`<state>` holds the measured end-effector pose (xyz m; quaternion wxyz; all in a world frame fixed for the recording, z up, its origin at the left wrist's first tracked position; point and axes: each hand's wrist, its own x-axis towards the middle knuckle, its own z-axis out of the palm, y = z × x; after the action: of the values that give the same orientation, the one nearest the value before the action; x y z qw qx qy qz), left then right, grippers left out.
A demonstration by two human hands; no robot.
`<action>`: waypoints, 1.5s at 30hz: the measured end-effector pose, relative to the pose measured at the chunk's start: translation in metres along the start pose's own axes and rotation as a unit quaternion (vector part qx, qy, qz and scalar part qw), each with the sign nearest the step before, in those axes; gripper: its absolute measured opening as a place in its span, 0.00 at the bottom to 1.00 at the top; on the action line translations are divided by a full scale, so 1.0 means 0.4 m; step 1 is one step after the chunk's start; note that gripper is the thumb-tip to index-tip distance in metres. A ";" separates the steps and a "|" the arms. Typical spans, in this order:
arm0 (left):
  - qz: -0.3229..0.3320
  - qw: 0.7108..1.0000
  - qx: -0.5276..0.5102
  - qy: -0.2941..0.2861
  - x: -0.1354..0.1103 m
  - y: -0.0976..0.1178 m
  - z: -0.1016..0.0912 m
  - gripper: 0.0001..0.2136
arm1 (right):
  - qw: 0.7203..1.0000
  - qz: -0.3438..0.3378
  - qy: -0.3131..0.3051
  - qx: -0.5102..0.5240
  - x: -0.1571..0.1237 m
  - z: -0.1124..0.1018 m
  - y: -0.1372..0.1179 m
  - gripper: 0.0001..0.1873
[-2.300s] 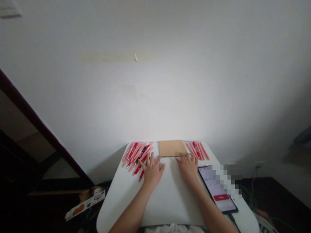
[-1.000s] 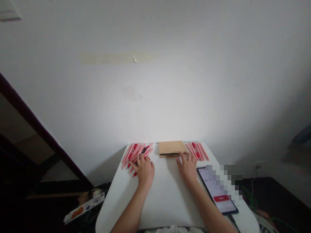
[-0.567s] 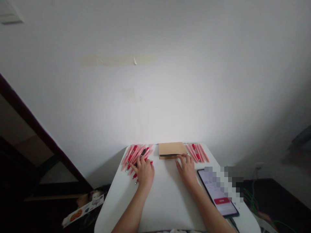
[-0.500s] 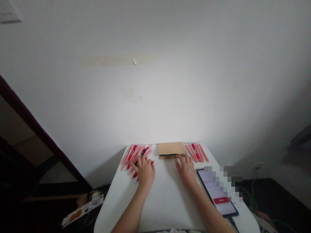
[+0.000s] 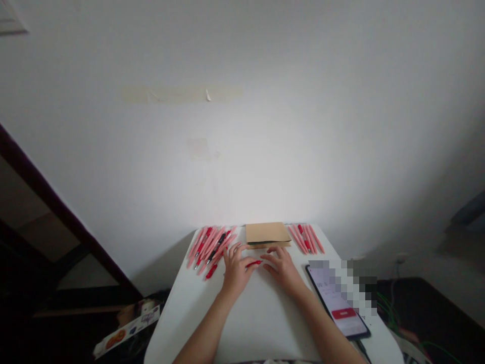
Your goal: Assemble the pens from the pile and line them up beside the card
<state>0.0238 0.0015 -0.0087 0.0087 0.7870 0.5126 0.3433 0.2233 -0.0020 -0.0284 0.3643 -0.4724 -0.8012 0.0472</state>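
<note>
The pen (image 5: 255,263) you hold is red; your table (image 5: 265,318) is plain white, your notebook (image 5: 267,232) tan. You see pens (image 5: 209,246) in pink, red and black, and a dark-edged phone (image 5: 330,298) with a red button (image 5: 344,313).

Person's left hand (image 5: 235,273) and right hand (image 5: 284,271) bare, forearms (image 5: 206,321) uncovered, sliver of pale cloth (image 5: 278,361) at bottom edge

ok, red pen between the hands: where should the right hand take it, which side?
Probably the exposed end of the red pen, from the person's right: the left hand holds it farther back, and that slim free end points toward the right hand.
</note>
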 end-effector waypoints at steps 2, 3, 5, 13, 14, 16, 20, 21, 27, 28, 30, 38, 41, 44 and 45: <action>0.007 1.000 -0.008 -0.002 -0.002 0.005 0.002 0.04 | 1.000 -0.008 -0.006 0.002 0.001 0.000 0.000 0.13; 0.011 1.000 -0.011 -0.003 -0.002 0.008 0.003 0.04 | 1.000 -0.010 -0.004 0.002 0.001 0.001 0.002 0.12; 0.015 1.000 -0.015 -0.007 -0.003 0.012 0.004 0.04 | 1.000 -0.010 0.004 0.002 0.001 0.005 0.007 0.08; -0.018 1.000 0.004 0.000 -0.001 0.001 0.002 0.06 | 0.994 0.034 0.107 0.016 0.002 0.019 0.027 0.11; -0.023 1.000 0.007 0.002 -0.001 0.000 0.001 0.06 | 0.992 0.043 0.118 0.018 0.002 0.020 0.029 0.12; -0.035 0.999 0.015 0.002 0.000 -0.001 -0.001 0.06 | 0.989 0.057 0.132 0.020 0.002 0.020 0.033 0.12; -0.054 0.998 0.032 0.007 -0.002 -0.001 -0.001 0.05 | 0.987 0.066 0.143 0.017 -0.001 0.022 0.038 0.13; -0.055 0.998 0.033 0.009 -0.002 -0.001 -0.001 0.05 | 0.988 0.067 0.141 0.014 -0.002 0.023 0.039 0.13; -0.026 0.999 0.020 0.019 -0.004 -0.003 0.000 0.04 | 0.993 0.060 0.103 -0.005 -0.005 0.024 0.035 0.16; -0.021 0.999 0.018 0.019 -0.004 -0.002 0.001 0.04 | 0.994 0.053 0.097 -0.005 -0.004 0.025 0.035 0.17; -0.013 1.000 0.016 0.019 -0.004 -0.001 0.001 0.04 | 0.995 0.043 0.090 -0.003 -0.003 0.028 0.036 0.17; -0.017 1.000 0.013 0.021 -0.002 -0.003 -0.001 0.04 | 0.998 0.040 0.056 0.007 -0.002 0.027 0.039 0.11; -0.011 1.000 0.010 0.025 -0.001 -0.005 -0.002 0.04 | 0.998 0.047 0.044 -0.009 -0.003 0.019 0.028 0.13; -0.007 1.000 0.006 0.028 -0.001 -0.005 -0.002 0.04 | 0.997 0.060 0.033 -0.030 -0.003 0.014 0.013 0.16; -0.006 1.000 0.005 0.029 -0.001 -0.004 -0.001 0.04 | 0.997 0.062 0.029 -0.034 -0.003 0.013 0.009 0.16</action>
<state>0.0221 0.0016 -0.0093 -0.0084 0.7736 0.5190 0.3635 0.2230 0.0004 -0.0345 0.3676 -0.5339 -0.7609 0.0289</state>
